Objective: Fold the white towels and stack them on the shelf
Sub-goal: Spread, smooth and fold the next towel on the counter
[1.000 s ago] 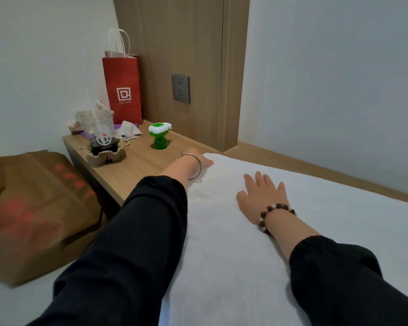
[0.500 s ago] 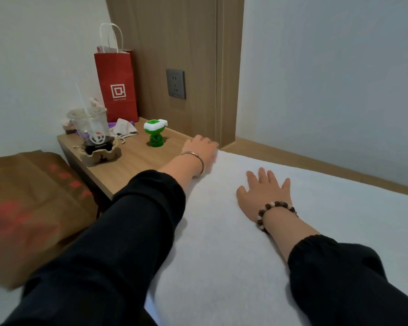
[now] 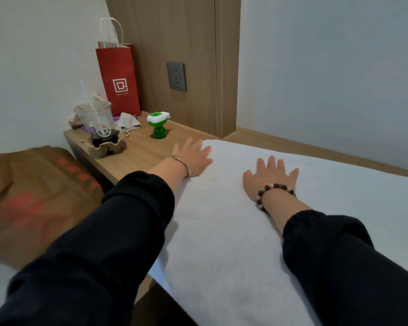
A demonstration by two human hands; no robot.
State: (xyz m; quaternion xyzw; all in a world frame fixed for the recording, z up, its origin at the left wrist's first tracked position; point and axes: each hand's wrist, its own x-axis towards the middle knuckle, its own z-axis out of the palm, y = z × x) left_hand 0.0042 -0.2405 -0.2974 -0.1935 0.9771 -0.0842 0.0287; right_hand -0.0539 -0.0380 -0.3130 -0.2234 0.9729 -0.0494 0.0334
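A white towel (image 3: pixel 233 231) lies spread flat over a wooden shelf (image 3: pixel 137 156), its left edge hanging past the front. My left hand (image 3: pixel 193 156), with a thin metal bangle, lies flat with straight fingers on the towel's far left corner, at the towel's edge beside the bare wood. My right hand (image 3: pixel 270 175), with a bead bracelet, presses palm down on the towel with fingers spread, a little to the right of the left hand. Both arms are in black sleeves.
On the shelf's left end stand a red paper bag (image 3: pixel 118 76), a plastic cup with a straw (image 3: pixel 97 123) in a cardboard holder, a crumpled cloth (image 3: pixel 128 122) and a green and white gadget (image 3: pixel 158 125). A brown bag (image 3: pixel 33 198) lies at left. A wall socket (image 3: pixel 176 76) sits behind.
My left hand slid forward and opened flat on the towel's far left corner. My right hand stayed pressed on the towel, fingers spreading a little wider.
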